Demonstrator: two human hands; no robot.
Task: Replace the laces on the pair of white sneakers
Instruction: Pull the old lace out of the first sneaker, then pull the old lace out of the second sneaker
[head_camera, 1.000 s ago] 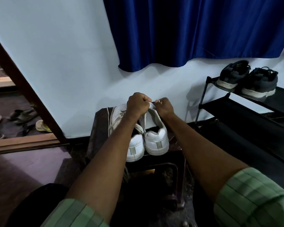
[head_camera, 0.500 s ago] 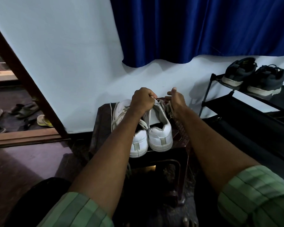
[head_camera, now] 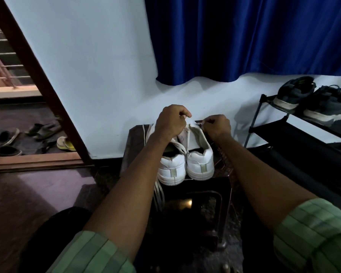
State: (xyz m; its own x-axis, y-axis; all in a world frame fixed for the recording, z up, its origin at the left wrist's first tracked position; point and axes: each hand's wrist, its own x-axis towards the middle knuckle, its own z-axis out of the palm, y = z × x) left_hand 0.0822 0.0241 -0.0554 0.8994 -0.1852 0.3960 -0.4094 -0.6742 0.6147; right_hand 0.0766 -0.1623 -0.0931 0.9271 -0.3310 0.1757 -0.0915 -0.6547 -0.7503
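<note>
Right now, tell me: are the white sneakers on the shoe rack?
No, the white sneakers stand on a dark stool; the shoe rack holds dark shoes.

white sneakers: 2 | dark shoes: 2 | hands: 2

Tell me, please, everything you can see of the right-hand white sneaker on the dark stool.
The right-hand white sneaker looks like smooth leather or similar, with a greyish heel tab and thick sole. It stands upright on the dark stool, heel toward the camera, close against the other white sneaker. The left hand grips its raised tongue; the right hand pinches something at the eyelets, probably a lace. Its toe is hidden.
</note>
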